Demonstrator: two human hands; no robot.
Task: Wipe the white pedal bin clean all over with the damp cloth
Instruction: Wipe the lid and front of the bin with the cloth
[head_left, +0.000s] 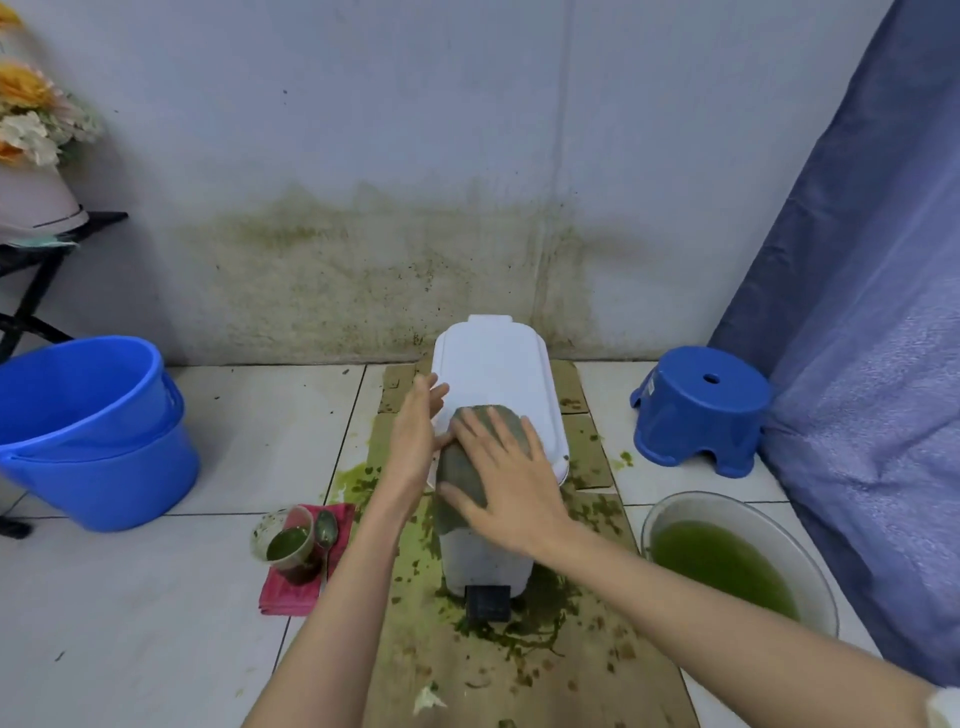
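the white pedal bin (498, 374) stands on stained cardboard (582, 670) near the wall — lid closed. the grey cloth (462, 483) drapes over its front edge, pressed flat by the right hand (511, 491), fingers straight; the left hand (415, 431) rests open-fingered against the bin's left side. a basin of green liquid (727, 566) sits to the right.

Blue buckets (88, 431) left; blue stool (701, 410) and green-water basin (737, 561) right.

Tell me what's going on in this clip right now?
A person is wiping a white pedal bin that stands on soiled cardboard. The right hand presses a grey cloth flat over the bin's front top edge, fingers spread. The left hand rests open against the bin's left side, steadying it. The lid looks mostly white; green muck lies around the base and the pedal.
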